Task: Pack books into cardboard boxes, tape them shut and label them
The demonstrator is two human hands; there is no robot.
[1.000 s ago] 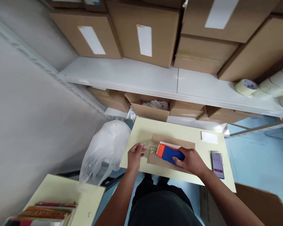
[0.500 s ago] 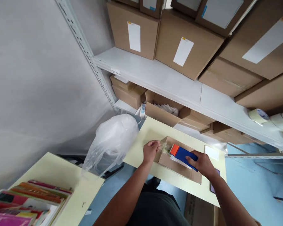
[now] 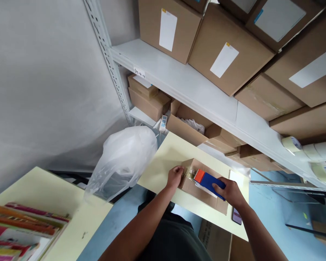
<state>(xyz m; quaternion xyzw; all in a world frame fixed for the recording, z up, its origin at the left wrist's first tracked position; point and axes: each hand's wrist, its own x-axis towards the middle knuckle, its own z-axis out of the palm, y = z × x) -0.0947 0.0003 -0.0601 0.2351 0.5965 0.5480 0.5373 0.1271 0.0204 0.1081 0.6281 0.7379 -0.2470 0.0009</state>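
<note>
A cardboard box (image 3: 216, 206) lies on the pale yellow table (image 3: 154, 174). My right hand (image 3: 230, 191) is wrapped round the blue handle of a tape dispenser (image 3: 210, 185), whose red head sits over the left part of the box top. Clear packing tape (image 3: 189, 173) runs from that head to the box's left edge. At that edge, my left hand (image 3: 175, 177) has its fingers closed on the tape's end, touching the box side. The dispenser partly covers a white label on the box top.
A phone (image 3: 236, 216) and a white card (image 3: 235, 177) lie right of the box. A plastic bag (image 3: 125, 156) bulges left of the table. Shelves (image 3: 184, 85) with cartons (image 3: 235, 54) and tape rolls (image 3: 292, 144) stand behind. Books (image 3: 24, 228) sit lower left.
My left hand has come down to the box's left edge with the tape's end. My right hand keeps the dispenser over the box top. The view has shifted slightly.
</note>
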